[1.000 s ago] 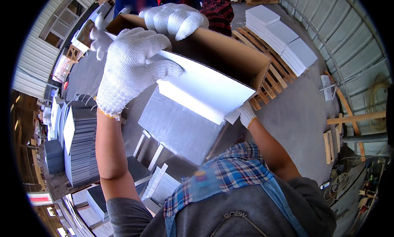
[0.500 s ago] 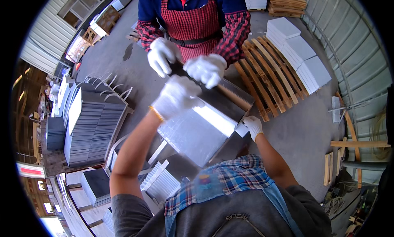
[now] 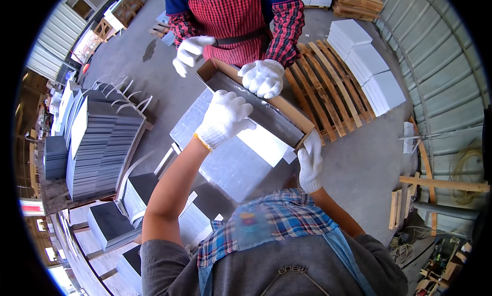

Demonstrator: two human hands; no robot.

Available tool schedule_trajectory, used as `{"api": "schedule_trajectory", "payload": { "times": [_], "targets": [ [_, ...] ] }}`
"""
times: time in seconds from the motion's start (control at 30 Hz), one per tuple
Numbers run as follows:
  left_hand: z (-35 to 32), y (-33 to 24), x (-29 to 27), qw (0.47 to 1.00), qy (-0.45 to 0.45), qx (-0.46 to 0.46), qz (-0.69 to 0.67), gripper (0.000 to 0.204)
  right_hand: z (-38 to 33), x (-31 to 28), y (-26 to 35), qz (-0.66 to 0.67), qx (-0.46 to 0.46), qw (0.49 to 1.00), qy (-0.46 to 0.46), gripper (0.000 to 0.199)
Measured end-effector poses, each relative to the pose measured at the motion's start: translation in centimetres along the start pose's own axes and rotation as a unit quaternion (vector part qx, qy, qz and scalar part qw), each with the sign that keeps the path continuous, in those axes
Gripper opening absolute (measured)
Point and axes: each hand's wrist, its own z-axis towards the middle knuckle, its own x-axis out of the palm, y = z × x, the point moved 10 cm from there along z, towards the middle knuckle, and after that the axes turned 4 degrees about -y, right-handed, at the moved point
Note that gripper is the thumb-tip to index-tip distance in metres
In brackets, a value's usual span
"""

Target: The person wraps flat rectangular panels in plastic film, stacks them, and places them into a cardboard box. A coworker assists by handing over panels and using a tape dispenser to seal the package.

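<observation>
Where the left hand (image 3: pixel 224 117) rests curled fingers against the open box (image 3: pixel 297 117) over the grey block (image 3: pixel 233 173), any pinch is hard to tell; the right hand (image 3: pixel 310 165), finger spread unclear, should brace the right end evenly.

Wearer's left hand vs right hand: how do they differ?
Left hand has curled fingers; right hand has straighter ones.
Left hand is at the near long side of the box; right hand is at its right end.
Left hand's cuff shows an orange-yellow edge; right hand's shows none.
Both wear white knit gloves.
</observation>
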Motion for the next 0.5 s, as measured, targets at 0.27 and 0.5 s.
{"api": "schedule_trajectory", "payload": {
  "times": [0.27, 0.5],
  "targets": [
    [-0.1, 0.0, 0.1, 1.0, -0.001, -0.002, -0.006, 0.036, 2.6, 1.2, -0.9, 0.012, 0.065, 0.997, -0.036, 0.082],
    [-1.5, 0.0, 0.4, 0.997, -0.036, -0.039, 0.051, 0.042, 2.4, 2.3, 4.8, -0.207, -0.177, 0.962, -0.006, 0.066]
  ]
}}
